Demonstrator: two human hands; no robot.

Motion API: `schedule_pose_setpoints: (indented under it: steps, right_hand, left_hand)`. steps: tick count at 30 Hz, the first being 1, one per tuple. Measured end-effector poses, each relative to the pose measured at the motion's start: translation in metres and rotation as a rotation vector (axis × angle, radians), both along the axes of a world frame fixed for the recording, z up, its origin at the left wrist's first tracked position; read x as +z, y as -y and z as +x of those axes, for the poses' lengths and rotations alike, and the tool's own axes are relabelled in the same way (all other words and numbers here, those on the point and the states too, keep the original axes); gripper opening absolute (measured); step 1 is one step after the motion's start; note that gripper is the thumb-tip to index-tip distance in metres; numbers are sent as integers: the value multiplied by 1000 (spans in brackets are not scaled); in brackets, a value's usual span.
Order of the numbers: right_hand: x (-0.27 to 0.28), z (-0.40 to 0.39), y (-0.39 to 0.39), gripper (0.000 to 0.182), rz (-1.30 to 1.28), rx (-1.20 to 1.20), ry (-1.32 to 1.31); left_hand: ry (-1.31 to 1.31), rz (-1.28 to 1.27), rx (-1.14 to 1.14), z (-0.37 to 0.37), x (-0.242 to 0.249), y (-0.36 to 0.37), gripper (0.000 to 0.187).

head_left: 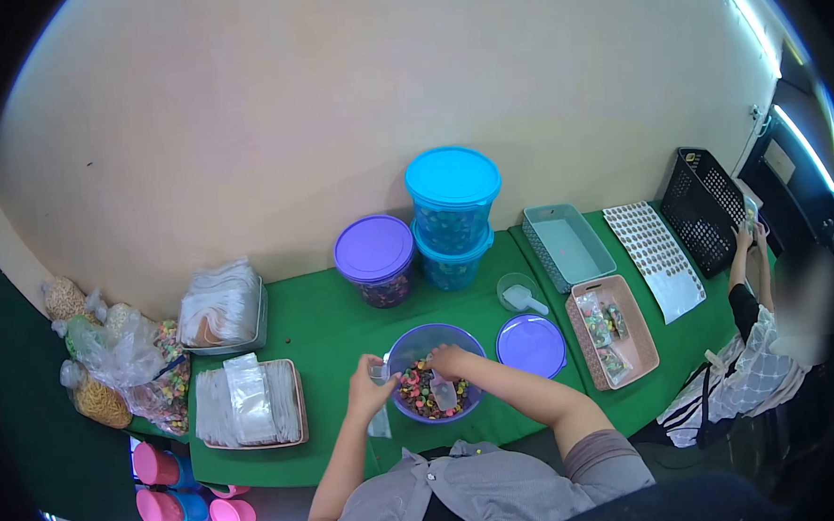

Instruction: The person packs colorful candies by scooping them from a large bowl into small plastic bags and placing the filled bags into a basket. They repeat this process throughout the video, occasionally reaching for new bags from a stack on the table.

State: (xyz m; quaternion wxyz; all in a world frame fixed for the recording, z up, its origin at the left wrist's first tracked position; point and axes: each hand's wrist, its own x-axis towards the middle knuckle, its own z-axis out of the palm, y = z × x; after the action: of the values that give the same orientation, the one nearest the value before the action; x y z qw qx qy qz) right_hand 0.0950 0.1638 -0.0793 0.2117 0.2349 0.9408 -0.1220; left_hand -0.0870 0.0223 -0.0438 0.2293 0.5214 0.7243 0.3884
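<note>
In front of me stands a purple tub part filled with colourful cereal pieces. My right hand reaches over its rim, fingers closed on a clear plastic scoop that dips into the cereal. At the tub's left side, my left hand grips a small clear plastic bag, which hangs down beside the tub. The bag's mouth is too small to make out. A purple lid lies flat to the right of the tub.
Lidded tubs, one purple and two stacked blue, stand behind. Left are baskets of bags and sacks of snacks. Right are a bowl with a scoop, a pink basket of filled packets, a sticker sheet and another person.
</note>
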Motion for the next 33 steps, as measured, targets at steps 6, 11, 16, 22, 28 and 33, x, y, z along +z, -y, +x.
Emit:
schedule_pose_setpoints:
  steps: [6, 11, 16, 22, 28, 33]
  right_hand:
    - [-85, 3, -12, 36, 89, -29, 265]
    - [-38, 44, 27, 29, 27, 200, -19]
    - [37, 60, 33, 26, -219, 14, 10]
    - [42, 80, 50, 31, -2, -168, -95]
    - [36, 78, 63, 24, 523, -69, -266]
    - [-11, 82, 68, 18, 571, -358, -22]
  left_hand:
    - [308, 137, 46, 15, 4, 9, 39]
    - [222, 174, -11, 37, 40, 12, 40]
    - [209, 174, -86, 49, 42, 17, 39]
    - [188, 188, -107, 69, 45, 10, 39]
    - [163, 276, -163, 82, 36, 12, 37]
    - [66, 447, -197, 94, 23, 17, 38]
